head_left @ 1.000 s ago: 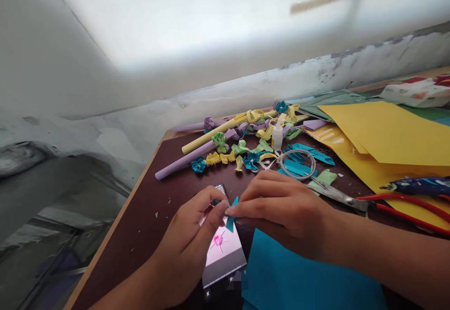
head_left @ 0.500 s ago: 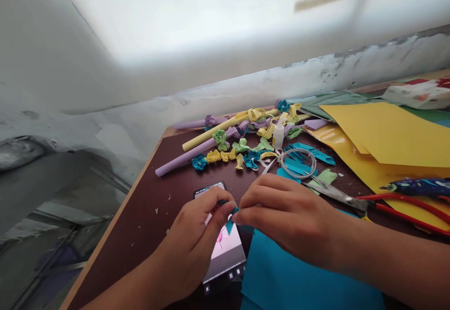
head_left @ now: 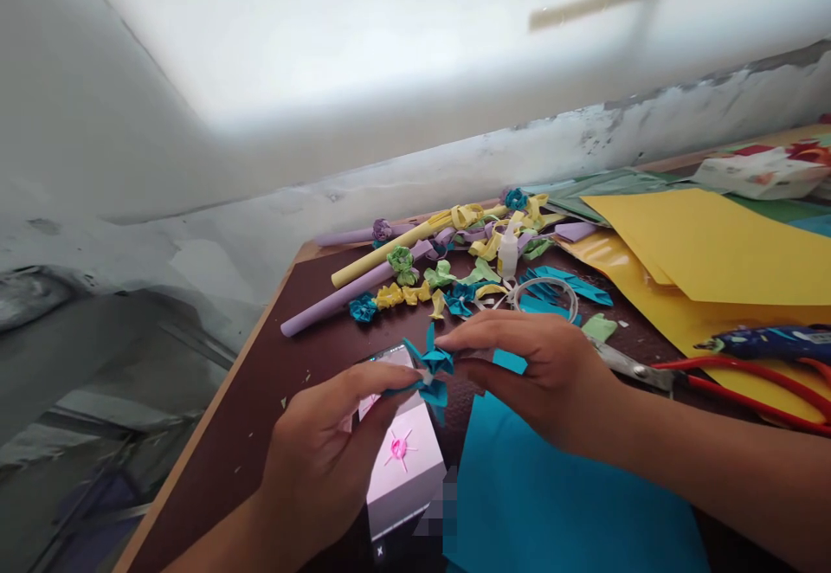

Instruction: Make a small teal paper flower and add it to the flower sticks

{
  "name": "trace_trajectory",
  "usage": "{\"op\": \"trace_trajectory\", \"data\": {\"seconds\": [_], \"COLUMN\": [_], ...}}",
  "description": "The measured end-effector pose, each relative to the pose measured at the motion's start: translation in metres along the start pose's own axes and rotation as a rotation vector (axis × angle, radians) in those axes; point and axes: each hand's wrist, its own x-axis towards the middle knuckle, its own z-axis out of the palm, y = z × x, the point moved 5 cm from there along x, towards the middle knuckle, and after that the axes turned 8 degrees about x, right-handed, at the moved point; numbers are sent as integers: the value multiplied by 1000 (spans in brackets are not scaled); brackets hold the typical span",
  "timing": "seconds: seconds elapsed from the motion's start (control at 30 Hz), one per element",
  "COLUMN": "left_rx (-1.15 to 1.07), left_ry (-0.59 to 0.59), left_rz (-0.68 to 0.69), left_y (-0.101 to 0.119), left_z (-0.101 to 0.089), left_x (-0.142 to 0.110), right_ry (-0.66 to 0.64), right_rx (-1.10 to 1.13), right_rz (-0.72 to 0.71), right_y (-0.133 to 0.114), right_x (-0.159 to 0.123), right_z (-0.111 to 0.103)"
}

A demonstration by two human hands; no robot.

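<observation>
Between my two hands is a blue folded paper flower (head_left: 434, 367) with pointed petals spread out and a small pale spot near its middle. My left hand (head_left: 338, 434) pinches its left petal between thumb and forefinger. From the right, my right hand (head_left: 538, 374) grips another petal with thumb and fingers. Below the flower lies a phone (head_left: 406, 486), its lit screen showing a pink flower shape with thin spokes. A large blue paper sheet (head_left: 564, 504) lies under my right forearm.
Rolled paper tubes (head_left: 351, 296), several folded paper flowers (head_left: 363, 307) and a glue bottle (head_left: 508, 254) stand or lie at the back. A tape ring (head_left: 574, 300), red-handled scissors (head_left: 746, 389) and yellow sheets (head_left: 727, 248) are on the right.
The blue paper, mostly hidden in my fingertips before, now shows as a spread flower. My hands have drawn slightly apart, and more of the phone screen is visible.
</observation>
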Motion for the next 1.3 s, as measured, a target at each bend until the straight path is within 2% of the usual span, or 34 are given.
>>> {"op": "trace_trajectory", "data": {"seconds": [0.13, 0.27, 0.4, 0.7, 0.8, 0.93, 1.03, 1.2, 1.3], "left_rx": [43, -20, -84, -68, -21, 23, 31, -37, -109], "left_ry": [-47, -67, -20, 32, 34, -16, -60, -156, -226], "left_rz": [86, 76, 62, 130, 129, 93, 114, 121, 78], "left_y": [1, -3, -6, -5, -5, -6, -4, -5, -7], "left_z": [-1, 3, 5, 1, -2, -6, -6, 0, 3], "left_x": [2, 0, -4, 2, 3, 5, 8, 7, 3], "right_ry": [-59, -43, 18, 13, 7, 19, -5, -9, -8], "right_rx": [-44, -38, 89, 169, 149, 114, 131, 152, 147], "right_rz": [-62, -18, 46, -44, -19, 86, 141, 154, 183], "right_y": [1, 2, -2, -10, -10, -6, -1, 2, 1], "right_x": [0, -1, -2, -6, -6, -5, -4, -1, 0], "right_z": [0, 0, 0, 4, 2, -2, 1, 3, 2]}}
